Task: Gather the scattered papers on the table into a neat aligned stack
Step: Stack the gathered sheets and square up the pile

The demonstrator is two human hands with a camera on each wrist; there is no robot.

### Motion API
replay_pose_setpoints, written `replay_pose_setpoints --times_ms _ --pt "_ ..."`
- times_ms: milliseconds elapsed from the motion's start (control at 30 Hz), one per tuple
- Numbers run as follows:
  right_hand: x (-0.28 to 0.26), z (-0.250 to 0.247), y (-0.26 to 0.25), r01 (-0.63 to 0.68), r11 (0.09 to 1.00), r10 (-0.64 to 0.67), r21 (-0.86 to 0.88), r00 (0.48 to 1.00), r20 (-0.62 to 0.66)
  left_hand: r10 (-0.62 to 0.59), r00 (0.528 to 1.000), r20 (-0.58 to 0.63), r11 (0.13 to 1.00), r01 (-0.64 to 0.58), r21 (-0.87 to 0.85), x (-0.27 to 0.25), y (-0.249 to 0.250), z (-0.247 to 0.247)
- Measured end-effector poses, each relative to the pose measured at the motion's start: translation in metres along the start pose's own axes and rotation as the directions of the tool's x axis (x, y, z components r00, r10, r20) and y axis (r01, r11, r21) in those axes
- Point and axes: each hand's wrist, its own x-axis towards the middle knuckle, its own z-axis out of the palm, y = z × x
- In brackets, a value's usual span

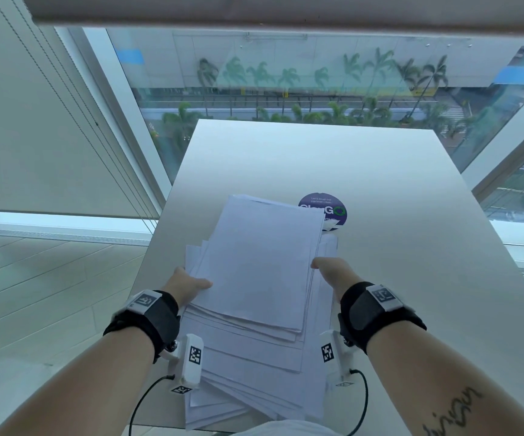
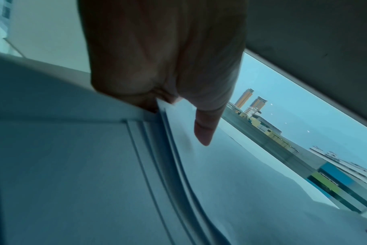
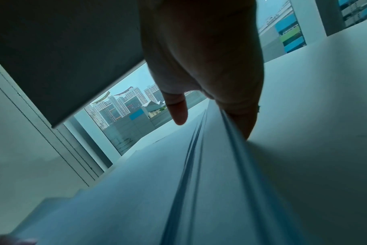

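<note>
The pile of papers [image 1: 254,294] lies along the middle of the white worktop [image 1: 411,247], running from its near edge toward the centre; the upper sheets sit skewed over the lower ones, so stepped corners and edges show at the near end and down the left side. The left hand [image 1: 188,286] meets the pile's left edge and the right hand [image 1: 333,272] its right edge, one on each long side, most likely so the two can squeeze the offset sheets toward a common line. In the left wrist view the thumb [image 2: 203,131] lies straight on the top sheet while the other fingers go under the edges, so this grip pinches the upper sheets; in the right wrist view the thumb [image 3: 178,112] hangs above the top sheet, whether touching I cannot tell, and the fingers [image 3: 243,119] pass under the edge of the sheets, a grip that also reads as holding the upper sheets. The sheets are plain, white, thin and rectangular, matte and limp; they sag slightly where lifted; the edges fan into fine parallel lines. The worktop is smooth and faintly glossy; a round purple sticker [image 1: 333,206] lies flat near its centre, its near edge tucked under the pile's far right corner. By my reading the gathering is done and the squaring remains.
</note>
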Motion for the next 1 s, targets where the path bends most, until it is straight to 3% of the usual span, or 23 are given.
replay_pose_setpoints --times_ms 233,300,400,500,667,833,1000 --pt "-0.005 0.005 0.001 -0.037 0.999 0.034 0.031 0.995 0.096 -0.006 0.999 0.046 0.996 0.002 0.088 -0.014 0.002 -0.002" --pt "-0.006 0.006 0.004 -0.048 0.996 0.04 0.068 0.993 0.111 0.002 0.998 0.067 0.999 -0.004 0.035 -0.018 0.001 -0.005" --pt "-0.007 0.009 0.005 -0.072 0.994 0.061 0.085 0.99 0.128 0.068 0.994 -0.084 0.988 -0.079 -0.13 -0.013 -0.004 -0.009" --pt "-0.013 0.011 0.001 -0.062 0.996 0.055 0.058 0.992 0.113 0.019 0.974 -0.225 0.973 -0.07 -0.222 -0.011 -0.007 -0.011" --pt "-0.014 0.018 -0.001 -0.006 1.0 0.005 0.005 0.996 0.091 -0.032 0.991 -0.134 0.984 0.008 -0.178 -0.018 -0.007 -0.007" --pt "-0.01 0.019 0.004 0.008 1.0 -0.009 0.009 0.999 0.045 0.043 0.996 -0.081 0.996 -0.049 -0.072 -0.02 -0.011 0.002" --pt "-0.008 0.011 0.015 -0.009 1.0 0.01 -0.017 0.997 0.074 0.046 0.996 -0.073 0.992 -0.054 -0.116 -0.019 -0.015 0.0"
